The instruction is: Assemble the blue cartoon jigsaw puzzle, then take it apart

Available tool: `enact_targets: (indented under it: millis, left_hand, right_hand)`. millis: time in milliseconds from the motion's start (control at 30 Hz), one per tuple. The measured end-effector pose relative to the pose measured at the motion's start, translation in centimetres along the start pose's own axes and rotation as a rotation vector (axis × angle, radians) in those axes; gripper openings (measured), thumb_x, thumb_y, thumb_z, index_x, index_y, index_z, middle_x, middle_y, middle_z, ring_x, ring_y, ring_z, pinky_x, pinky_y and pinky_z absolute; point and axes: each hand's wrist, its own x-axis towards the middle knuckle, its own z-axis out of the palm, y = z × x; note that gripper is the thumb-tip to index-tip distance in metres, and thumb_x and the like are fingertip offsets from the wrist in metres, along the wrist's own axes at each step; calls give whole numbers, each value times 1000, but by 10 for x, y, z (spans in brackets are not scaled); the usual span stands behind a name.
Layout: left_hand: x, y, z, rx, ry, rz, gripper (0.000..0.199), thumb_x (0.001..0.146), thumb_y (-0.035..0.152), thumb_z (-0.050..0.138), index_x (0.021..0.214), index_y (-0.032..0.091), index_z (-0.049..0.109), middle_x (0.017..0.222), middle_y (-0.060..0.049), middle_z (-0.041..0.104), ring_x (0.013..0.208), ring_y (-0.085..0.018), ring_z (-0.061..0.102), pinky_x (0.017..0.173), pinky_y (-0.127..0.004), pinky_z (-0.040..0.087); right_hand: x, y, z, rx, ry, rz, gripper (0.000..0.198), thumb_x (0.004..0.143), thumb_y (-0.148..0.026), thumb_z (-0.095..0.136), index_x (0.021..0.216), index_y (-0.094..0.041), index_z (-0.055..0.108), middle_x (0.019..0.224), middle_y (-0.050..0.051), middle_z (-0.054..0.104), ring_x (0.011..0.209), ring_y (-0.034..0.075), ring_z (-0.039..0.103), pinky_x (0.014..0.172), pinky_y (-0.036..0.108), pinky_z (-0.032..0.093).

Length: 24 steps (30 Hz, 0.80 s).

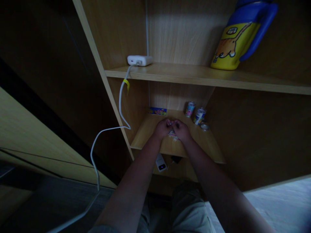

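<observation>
Prob. home: shelves [179, 69] w/ mug [224, 50]

Cans [199, 116] block the right; front left, the shelf [143, 137] is free.

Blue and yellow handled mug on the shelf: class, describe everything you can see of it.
The large blue and yellow mug has a yellow body with an orange animal drawing and dark lettering, and a blue handle on the picture's right. Its blue top runs out of the picture. It looks like plastic and stands on the pale wood-look shelf, nothing else touching it.
</observation>
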Motion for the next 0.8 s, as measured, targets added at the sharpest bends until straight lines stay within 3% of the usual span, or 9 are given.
enact_targets:
  millis: [300,800]
  left_hand:
    - [-1,-1,1,-18,11,30,19,88,14,69,80,23,53,76,5,61,74,-16,58,76,-29,47]
    - [1,0,0,-54,-20,31,21,84,12,67,76,23,51,73,5,59,72,-16,56,74,-29,44]
  right_hand:
    - [1,3,0,-34,8,-12,43,108,-60,44,88,-28,65,84,4,75,77,24,69,76,35,49]
    - [2,7,2,-34,-34,-20,39,109,-53,47,95,-27,71,94,5,79,88,24,73,84,33,52]
